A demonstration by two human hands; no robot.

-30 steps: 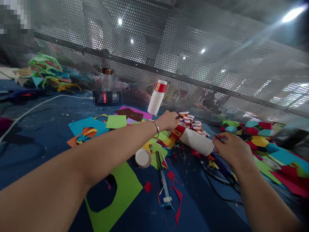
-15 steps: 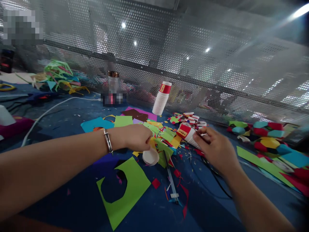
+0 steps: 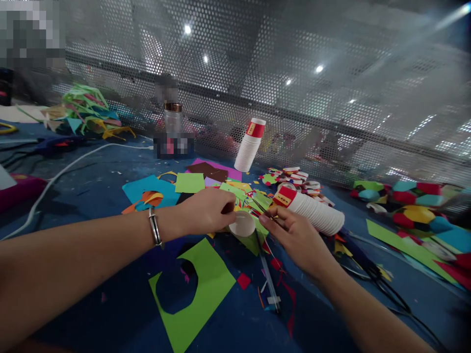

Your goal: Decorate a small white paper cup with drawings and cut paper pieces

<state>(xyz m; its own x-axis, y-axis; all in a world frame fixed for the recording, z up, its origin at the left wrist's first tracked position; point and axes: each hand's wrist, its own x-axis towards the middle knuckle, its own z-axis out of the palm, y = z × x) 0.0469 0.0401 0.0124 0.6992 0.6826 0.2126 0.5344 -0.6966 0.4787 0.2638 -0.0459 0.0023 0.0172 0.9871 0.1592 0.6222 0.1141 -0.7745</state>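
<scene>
1. The left hand [image 3: 209, 211] has its thumb and fingertips pinched together at the near edge of a white cup [image 3: 243, 224]. Whether the round face turned this way is the mouth or the base, I can't tell.
2. The right hand [image 3: 294, 233] is narrow, its fingers closed around a thin dark tool [image 3: 256, 204] whose far end points up and left, just beyond the cup; I can't make out its exact kind.
3. I'd say the cup wants a light pinch, since paper walls buckle easily, and the tool's tip is best kept clear of the left fingertips.
4. The cup sits between the hands, above green paper scraps; a steady left wrist would probably help more than a tighter squeeze.
5. Just beyond the right hand, a stack of cups [image 3: 318, 213] lies on its side, likely to roll if the forearm knocks it.
6. Nearer the body are a clear stick [image 3: 270, 279] and a green sheet [image 3: 208, 279] with a big hole; elbows are best kept off both.
7. Farther back, another cup stack [image 3: 246, 153] stands near the mesh wall [image 3: 217, 98].
</scene>
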